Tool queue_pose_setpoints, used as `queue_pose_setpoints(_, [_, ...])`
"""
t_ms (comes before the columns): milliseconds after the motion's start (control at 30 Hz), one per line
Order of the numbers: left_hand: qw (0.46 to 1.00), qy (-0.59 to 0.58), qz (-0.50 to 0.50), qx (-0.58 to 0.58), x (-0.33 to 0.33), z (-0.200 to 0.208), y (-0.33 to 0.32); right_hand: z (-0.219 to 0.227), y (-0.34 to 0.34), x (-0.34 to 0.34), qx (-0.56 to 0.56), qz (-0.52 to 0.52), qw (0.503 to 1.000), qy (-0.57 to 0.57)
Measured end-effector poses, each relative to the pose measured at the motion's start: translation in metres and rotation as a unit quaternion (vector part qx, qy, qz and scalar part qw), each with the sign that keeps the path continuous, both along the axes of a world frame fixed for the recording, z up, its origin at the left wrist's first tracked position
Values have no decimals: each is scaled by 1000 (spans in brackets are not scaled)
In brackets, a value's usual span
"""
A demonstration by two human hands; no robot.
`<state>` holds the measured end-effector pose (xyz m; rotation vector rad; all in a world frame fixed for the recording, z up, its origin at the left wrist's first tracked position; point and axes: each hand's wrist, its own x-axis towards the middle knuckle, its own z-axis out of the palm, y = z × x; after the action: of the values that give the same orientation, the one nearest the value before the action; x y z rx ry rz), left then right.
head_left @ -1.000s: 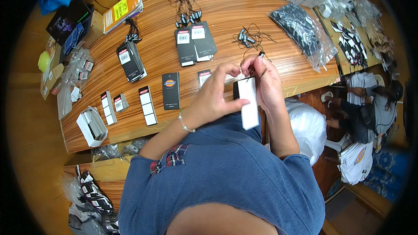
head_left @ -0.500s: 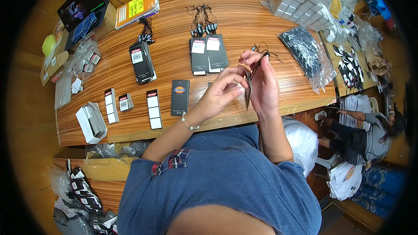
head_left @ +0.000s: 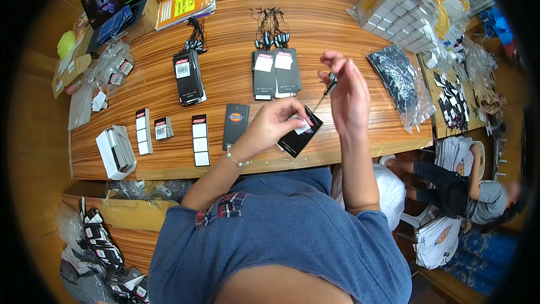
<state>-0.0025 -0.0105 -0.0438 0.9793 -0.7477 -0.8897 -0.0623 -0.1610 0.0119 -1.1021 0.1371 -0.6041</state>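
My left hand (head_left: 275,121) pinches a black hang tag (head_left: 296,146) with a small white label near its top, just over the front of the table. From the tag a black cord runs up to my right hand (head_left: 351,98), whose thumb and fingers are closed on the cord's dark end piece (head_left: 332,83). Left of my left hand lies a dark tag with an orange-and-blue emblem (head_left: 235,126). Beyond my hands, two stacks of corded grey tags (head_left: 264,84) lie side by side. Another stack of corded tags (head_left: 189,81) rests further left.
Narrow label stacks (head_left: 200,143) and a white box of cards (head_left: 115,173) line the table's front left. At right are a clear bag of black pieces (head_left: 394,79) and wrapped white boxes (head_left: 396,19). A seated person (head_left: 455,191) is at far right.
The tag has turned from edge-on to face-up and come lower with my left hand. My right hand has drawn apart from it, and the cord is now taut between them.
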Motion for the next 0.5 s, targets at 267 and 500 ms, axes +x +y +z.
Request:
queue_pose_setpoints(267, [967, -115, 203, 99, 81, -7, -4, 32, -56, 100, -88, -50, 995, 22])
queue_pose_setpoints(500, [951, -113, 193, 214, 128, -23, -17, 17, -78, 184, -160, -34, 981, 108])
